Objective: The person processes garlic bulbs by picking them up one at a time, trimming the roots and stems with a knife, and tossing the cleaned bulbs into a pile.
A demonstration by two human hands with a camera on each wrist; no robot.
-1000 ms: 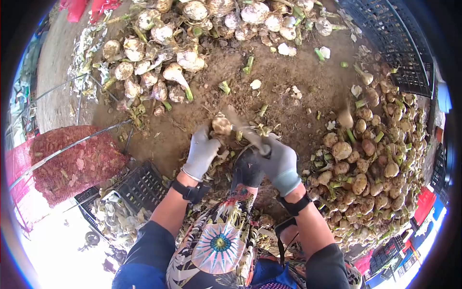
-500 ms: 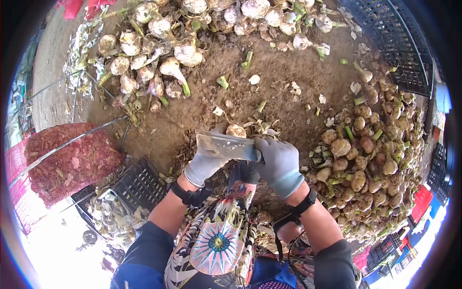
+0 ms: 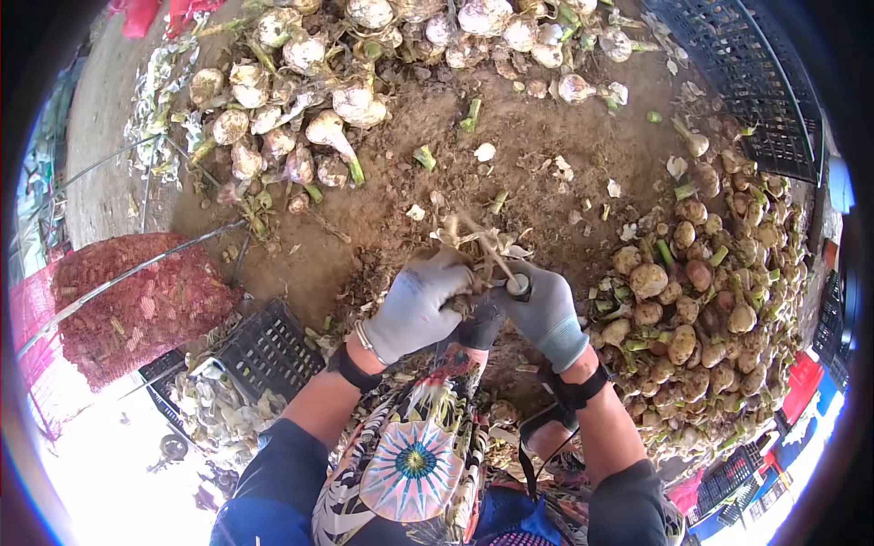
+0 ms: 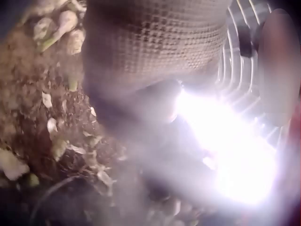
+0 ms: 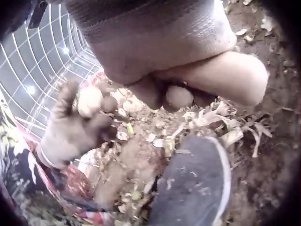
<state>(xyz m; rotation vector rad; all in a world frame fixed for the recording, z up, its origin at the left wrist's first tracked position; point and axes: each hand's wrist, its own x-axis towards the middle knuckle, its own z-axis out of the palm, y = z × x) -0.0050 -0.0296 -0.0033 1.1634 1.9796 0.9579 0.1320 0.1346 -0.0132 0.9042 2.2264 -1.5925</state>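
Observation:
My gloved left hand grips a garlic bulb, mostly hidden behind the fingers in the head view but plain in the right wrist view. In my gloved right hand is a knife, its blade seen nearly edge-on and blurred, pointing up and left from the fist. The round butt of its handle shows beside the thumb. Both hands are close together above a dark shoe. Glove fabric and glare fill much of the left wrist view.
Garlic bulbs with stems lie across the back. A heap of bulbs with short stems spreads at the right. Black crates stand left and back right. A red mesh sack sits left. Cut stem pieces litter the soil.
The knife swung across over my left hand with its flat side showing, then turned edge-on. My left hand moved right, towards the right one. A blurred bulb in the air above the right heap is gone.

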